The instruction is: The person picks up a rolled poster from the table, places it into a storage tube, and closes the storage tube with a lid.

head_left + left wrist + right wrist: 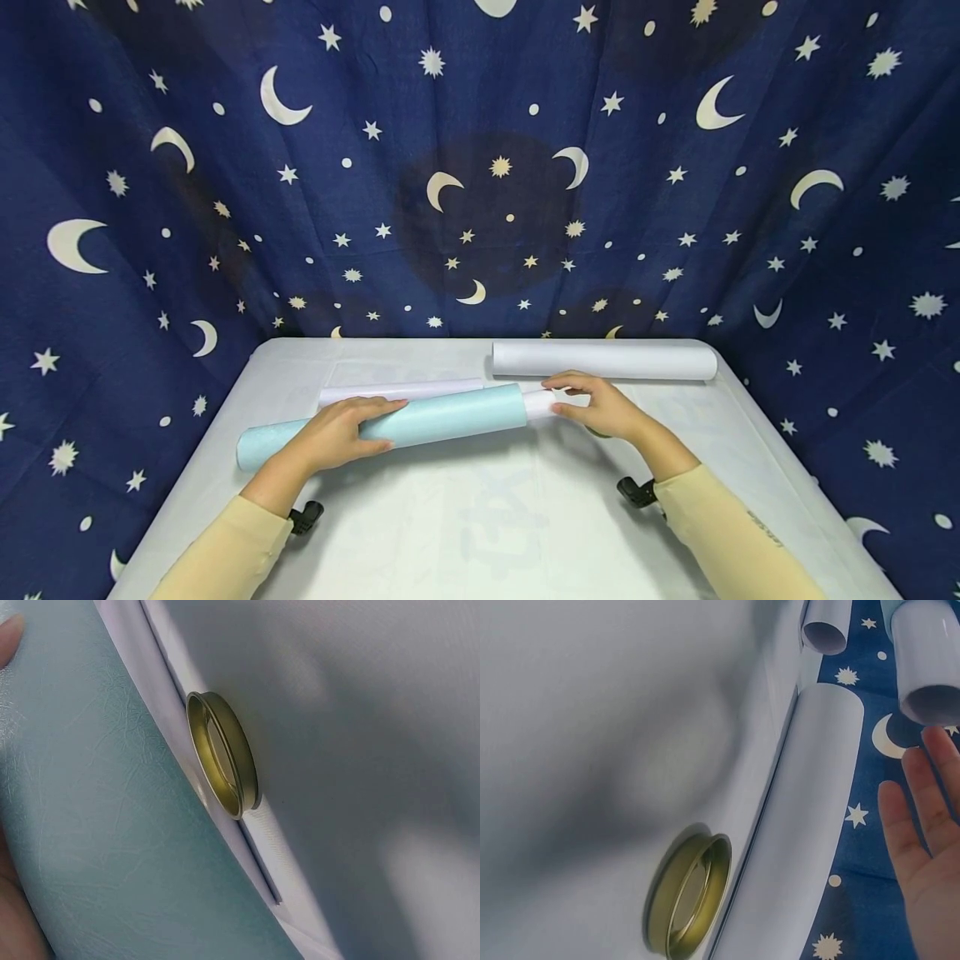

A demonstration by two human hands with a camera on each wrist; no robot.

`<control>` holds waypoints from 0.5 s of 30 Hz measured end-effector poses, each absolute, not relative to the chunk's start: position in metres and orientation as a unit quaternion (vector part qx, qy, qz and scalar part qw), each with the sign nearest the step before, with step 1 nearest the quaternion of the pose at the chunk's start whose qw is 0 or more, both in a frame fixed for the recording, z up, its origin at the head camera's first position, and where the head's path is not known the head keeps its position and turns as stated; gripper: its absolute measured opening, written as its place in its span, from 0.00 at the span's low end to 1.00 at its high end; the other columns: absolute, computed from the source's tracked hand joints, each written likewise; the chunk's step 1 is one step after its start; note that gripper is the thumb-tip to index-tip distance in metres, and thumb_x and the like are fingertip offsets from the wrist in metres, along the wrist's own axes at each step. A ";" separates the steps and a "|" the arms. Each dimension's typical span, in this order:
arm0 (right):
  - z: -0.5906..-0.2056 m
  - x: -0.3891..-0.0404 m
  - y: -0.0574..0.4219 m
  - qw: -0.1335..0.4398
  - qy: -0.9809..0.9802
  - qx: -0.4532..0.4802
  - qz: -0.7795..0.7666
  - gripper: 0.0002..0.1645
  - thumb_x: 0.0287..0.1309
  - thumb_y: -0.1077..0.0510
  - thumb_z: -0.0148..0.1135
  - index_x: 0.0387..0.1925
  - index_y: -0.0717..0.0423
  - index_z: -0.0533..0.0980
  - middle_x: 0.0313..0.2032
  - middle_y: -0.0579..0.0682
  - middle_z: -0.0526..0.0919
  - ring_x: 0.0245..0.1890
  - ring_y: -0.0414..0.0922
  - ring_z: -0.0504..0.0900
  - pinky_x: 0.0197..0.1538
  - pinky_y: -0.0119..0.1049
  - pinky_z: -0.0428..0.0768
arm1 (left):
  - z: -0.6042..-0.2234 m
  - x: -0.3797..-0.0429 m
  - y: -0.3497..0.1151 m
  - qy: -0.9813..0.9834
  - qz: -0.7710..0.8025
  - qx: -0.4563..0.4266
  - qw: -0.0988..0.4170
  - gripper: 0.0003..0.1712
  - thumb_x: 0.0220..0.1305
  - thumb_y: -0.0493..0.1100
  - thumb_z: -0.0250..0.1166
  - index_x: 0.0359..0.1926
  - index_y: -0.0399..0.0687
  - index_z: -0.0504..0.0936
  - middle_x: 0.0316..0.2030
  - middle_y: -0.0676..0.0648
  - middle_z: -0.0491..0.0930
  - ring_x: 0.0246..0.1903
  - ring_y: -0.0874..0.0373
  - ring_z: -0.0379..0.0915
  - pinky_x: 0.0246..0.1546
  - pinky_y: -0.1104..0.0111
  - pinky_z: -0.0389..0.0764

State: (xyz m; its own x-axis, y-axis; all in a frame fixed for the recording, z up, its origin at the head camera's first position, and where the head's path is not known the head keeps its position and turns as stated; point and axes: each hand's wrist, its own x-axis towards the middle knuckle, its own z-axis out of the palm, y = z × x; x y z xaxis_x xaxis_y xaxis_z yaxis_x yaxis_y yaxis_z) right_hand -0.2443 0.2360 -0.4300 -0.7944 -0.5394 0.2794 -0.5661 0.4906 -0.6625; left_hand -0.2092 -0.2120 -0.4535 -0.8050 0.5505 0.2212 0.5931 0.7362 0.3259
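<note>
My left hand [341,433] grips a light blue tube [457,417] from above, thumb on its near side and fingers over the top. The tube slants up to the right, its right end raised off the table. A white paper roll [538,405] sticks out of that end. At the roll's hollow end [934,701], my right hand [600,408] is held with fingers nearly straight; whether it touches the roll is unclear. A gold round lid [690,900] stands on edge on the table, mostly hidden under the right hand in the head view.
Another white paper roll [603,361] lies along the table's back edge at right. A thinner white roll [397,390] lies behind the blue tube. A dark blue curtain [480,233] with moons and stars surrounds the white table [480,533] at the back and sides.
</note>
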 end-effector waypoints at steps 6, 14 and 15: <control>-0.448 -0.256 0.253 0.004 -0.862 0.304 0.407 0.23 0.62 0.57 0.69 0.58 0.60 0.80 0.56 0.53 0.83 0.57 0.55 0.79 0.58 0.58 0.77 | -0.453 -0.209 -0.212 -0.930 -0.194 -0.308 0.054 0.39 0.57 0.60 0.74 0.70 0.67 0.73 0.59 0.53 0.80 0.60 0.53 0.75 0.59 0.52 0.76; -0.452 -0.254 0.256 -0.001 -0.865 0.299 0.403 0.24 0.63 0.56 0.69 0.58 0.61 0.79 0.54 0.52 0.84 0.56 0.54 0.80 0.57 0.59 0.77 | -0.453 -0.209 -0.212 -0.931 -0.193 -0.307 0.049 0.39 0.57 0.59 0.74 0.70 0.68 0.73 0.60 0.53 0.79 0.61 0.53 0.74 0.60 0.52 0.75; -0.452 -0.254 0.256 -0.002 -0.865 0.297 0.403 0.24 0.63 0.56 0.69 0.58 0.61 0.79 0.54 0.52 0.85 0.56 0.54 0.80 0.57 0.58 0.77 | -0.453 -0.209 -0.211 -0.931 -0.193 -0.307 0.049 0.39 0.57 0.59 0.74 0.70 0.68 0.73 0.60 0.53 0.79 0.61 0.53 0.74 0.60 0.52 0.75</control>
